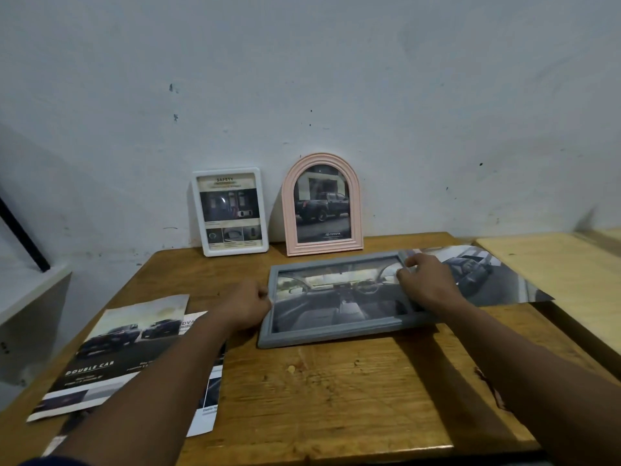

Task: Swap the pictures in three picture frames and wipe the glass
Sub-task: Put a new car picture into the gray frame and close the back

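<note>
Lying frame point(339, 299) on table point(336, 398); behind, against wall point(302, 79): left standing frame point(230, 211), right standing frame point(322, 205); prints point(114, 348) left, single print point(487, 274) right.

A brown wooden table point(336, 398) is seen filling the lower half of the view, its grain worn and scratched. A small pale spot point(291, 368) is found on it near the middle, and a reddish stain point(487, 381) at 4 o'clock by the edge. A pale wooden board point(551, 264) is set just beside the table at 3 o'clock. At 9 o'clock a white ledge point(30, 294) is seen, with a black bar point(22, 233) slanted above it. The scuffed whitish wall point(336, 79) behind is marked with dark chips point(173, 88) at 11 o'clock.
</note>
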### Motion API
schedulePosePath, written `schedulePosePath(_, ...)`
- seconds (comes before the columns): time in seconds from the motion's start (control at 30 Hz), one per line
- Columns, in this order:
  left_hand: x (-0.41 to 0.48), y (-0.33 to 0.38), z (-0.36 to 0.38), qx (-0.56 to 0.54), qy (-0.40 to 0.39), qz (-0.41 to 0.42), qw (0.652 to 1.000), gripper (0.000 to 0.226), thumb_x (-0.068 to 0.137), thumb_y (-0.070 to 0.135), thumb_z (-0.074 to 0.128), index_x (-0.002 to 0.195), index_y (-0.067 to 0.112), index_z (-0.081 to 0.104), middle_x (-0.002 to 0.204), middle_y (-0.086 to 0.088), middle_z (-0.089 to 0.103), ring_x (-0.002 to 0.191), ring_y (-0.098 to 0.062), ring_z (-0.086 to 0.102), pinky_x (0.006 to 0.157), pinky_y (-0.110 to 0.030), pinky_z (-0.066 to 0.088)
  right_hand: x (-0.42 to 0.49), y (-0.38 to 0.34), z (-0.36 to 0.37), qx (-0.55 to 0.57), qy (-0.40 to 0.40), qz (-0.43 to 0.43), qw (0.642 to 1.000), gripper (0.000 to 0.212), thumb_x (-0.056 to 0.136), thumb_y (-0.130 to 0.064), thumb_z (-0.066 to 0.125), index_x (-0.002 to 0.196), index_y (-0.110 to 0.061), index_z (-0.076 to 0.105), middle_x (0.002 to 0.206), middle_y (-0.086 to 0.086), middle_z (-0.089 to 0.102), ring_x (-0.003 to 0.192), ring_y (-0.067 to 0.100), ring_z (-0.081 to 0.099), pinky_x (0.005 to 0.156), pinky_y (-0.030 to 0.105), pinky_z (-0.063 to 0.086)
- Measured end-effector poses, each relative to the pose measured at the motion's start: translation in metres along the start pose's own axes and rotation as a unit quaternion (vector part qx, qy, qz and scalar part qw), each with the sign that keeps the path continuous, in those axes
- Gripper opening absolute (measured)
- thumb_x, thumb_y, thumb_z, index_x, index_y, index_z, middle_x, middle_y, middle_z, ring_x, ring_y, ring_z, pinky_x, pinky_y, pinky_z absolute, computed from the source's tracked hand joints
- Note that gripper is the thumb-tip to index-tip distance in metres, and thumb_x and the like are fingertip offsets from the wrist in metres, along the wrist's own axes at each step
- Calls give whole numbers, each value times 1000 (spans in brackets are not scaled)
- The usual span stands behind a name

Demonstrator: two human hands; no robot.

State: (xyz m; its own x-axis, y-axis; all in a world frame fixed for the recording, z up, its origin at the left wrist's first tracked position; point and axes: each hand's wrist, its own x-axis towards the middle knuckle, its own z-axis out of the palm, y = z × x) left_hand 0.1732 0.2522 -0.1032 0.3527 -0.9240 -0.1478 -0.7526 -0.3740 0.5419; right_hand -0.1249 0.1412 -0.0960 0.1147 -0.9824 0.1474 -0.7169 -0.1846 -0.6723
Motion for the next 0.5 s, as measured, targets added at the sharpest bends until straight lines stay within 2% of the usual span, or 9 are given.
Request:
schedulePosePath(0.07,2,2,9,28,18,4,999,14,100,22,59,104,14,70,94,-4,68,82,-14,62,61,-26,45,-3,5,4,-5,-38,7,999,41,96,-23,58,135,-9,54,119,16,65,97,27,64,86,43,57)
schedulePosePath(0.13,3,3,15,59,46,2,997,17,99,26,61,105,12,70,94,-4,66,83,-15,62,61,-27,48,-6,10,10,-19,-63,10,998,46,97,-24,59,140,-12,50,123,15,65,98,26,66,88,44,57)
schedulePosePath(0.2,1,1,23,98,68,0,993,30,99,34,59,118,12,66,113,-8,65,100,-22,62,81,-37,56,-9,13,14,-49,-67,2,997,49,96,-28,59,141,-14,49,127,14,64,103,28,66,90,47,56)
schedulePosePath(0.27,-4,0,33,158,95,15,983,48,101,45,50,139,15,53,141,-11,50,129,-29,45,105,-46,45,-13,12,15,-79,-68,-7,994,50,95,-30,59,141,-15,50,128,13,64,108,29,64,93,49,54)
schedulePosePath(0.3,-9,1,39,168,105,30,980,55,102,49,45,147,18,45,150,-12,40,137,-31,34,110,-48,39,-16,11,14,-101,-66,-12,993,50,94,-31,58,141,-16,50,131,12,63,112,31,62,96,49,52)
schedulePosePath(0.4,-22,10,56,167,99,89,977,67,101,62,35,157,25,28,165,-10,21,151,-32,13,120,-53,24,-25,15,8,-155,-53,-28,986,50,94,-35,58,140,-18,50,136,9,59,123,31,54,103,51,44)
schedulePosePath(0.5,-26,24,71,186,71,125,972,67,102,63,29,158,28,27,169,-7,13,155,-30,2,125,-51,9,-36,26,-7,-169,-41,-36,984,43,94,-38,59,133,-21,56,131,7,59,119,27,54,101,50,45)
